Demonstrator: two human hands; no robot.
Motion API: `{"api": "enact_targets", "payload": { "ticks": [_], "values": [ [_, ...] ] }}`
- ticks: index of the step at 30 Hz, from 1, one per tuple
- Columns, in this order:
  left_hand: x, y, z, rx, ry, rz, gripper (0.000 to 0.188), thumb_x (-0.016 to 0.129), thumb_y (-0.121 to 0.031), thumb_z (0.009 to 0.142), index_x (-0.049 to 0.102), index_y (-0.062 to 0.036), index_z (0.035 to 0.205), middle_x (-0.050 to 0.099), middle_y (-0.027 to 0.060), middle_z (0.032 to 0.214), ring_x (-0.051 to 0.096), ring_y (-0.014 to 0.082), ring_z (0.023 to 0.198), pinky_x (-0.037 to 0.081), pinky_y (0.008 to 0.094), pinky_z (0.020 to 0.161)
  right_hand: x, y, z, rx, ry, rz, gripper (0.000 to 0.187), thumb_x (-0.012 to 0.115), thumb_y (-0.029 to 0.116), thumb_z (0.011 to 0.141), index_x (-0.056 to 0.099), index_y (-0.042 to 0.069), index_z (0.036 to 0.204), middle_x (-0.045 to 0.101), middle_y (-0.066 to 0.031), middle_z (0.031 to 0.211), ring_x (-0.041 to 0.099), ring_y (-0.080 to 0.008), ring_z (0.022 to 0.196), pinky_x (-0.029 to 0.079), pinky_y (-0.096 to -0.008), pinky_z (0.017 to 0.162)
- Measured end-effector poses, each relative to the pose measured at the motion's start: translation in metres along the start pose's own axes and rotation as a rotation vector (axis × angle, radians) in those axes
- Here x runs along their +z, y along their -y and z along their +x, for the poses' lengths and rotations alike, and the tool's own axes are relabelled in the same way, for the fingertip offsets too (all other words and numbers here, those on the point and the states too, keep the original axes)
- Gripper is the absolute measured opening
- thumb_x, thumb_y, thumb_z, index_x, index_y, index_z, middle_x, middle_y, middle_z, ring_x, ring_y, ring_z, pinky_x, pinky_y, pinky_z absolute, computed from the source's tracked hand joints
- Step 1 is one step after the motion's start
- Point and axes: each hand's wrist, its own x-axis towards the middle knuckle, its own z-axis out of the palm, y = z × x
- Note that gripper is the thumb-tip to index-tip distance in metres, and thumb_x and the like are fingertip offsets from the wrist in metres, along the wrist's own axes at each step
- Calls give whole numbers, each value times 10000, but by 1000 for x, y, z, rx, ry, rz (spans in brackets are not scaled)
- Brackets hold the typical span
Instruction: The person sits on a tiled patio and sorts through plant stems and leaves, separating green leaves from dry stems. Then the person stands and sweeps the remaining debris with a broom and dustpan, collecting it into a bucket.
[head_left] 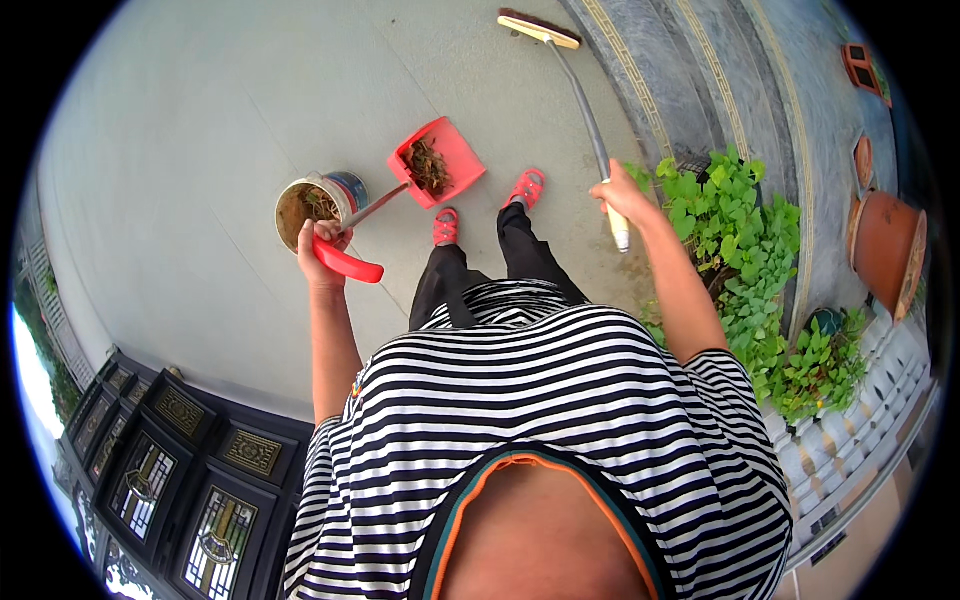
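My left hand (322, 255) is closed round the handle of a red dustpan (462, 165), just below its curved red grip. The pan holds a heap of dry brown leaves (427, 166). Beside that hand stands a bucket (290, 222) with leaf litter inside; the hand and handle overlap its rim in view. My right hand (622, 194) grips the grey pole of a broom (590, 120) near its pale end. The broom's head, cream with dark bristles, rests at the far right by the steps.
Grey stone steps (640, 80) with patterned bands rise on the right. Leafy green plants (735, 230) grow beside my right arm, with a terracotta pot (885, 250) farther right. A dark ornate gate (190, 470) stands at lower left. Smooth concrete floor (190, 130) spreads ahead and left.
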Motion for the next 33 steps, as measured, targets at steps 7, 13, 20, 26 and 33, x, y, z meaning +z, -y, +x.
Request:
{"api": "enact_targets", "payload": {
  "ticks": [7,13,20,26,33],
  "values": [
    [2,7,-1,49,-68,9,359,476,-314,897,443,-87,620,480,57,693,488,214,852,466,405,768,12,-47,-97,170,344,135,439,598,1,704,399,8,1095,519,-72,679,503,-155,430,414,-303,402],
    [-12,3,17,23,-31,2,353,502,-361,868,461,-109,625,521,45,719,522,192,837,452,392,773,10,-35,-154,265,577,676,545,551,-10,761,429,-59,1289,604,-89,1020,601,-125,833,473,-234,734],
    [-28,5,1,4,-49,32,374,487,-370,881,457,-108,616,522,45,721,531,189,849,458,397,765,24,3,-154,111,390,238,548,571,-11,760,395,-25,1278,528,-42,756,491,-84,501,418,-249,423],
    [-45,6,4,31,54,80,379,508,-387,870,480,-103,620,518,38,695,533,180,830,467,369,706,97,2,-49,52,74,-19,362,636,41,706,383,6,962,515,-100,725,527,-175,473,451,-323,411],
    [-58,9,-1,62,23,25,366,545,-347,862,503,-74,622,524,61,667,546,193,702,452,333,632,141,16,-159,286,556,544,277,563,4,780,400,37,1002,446,-18,602,435,-97,415,344,-246,348]
  ]
}}
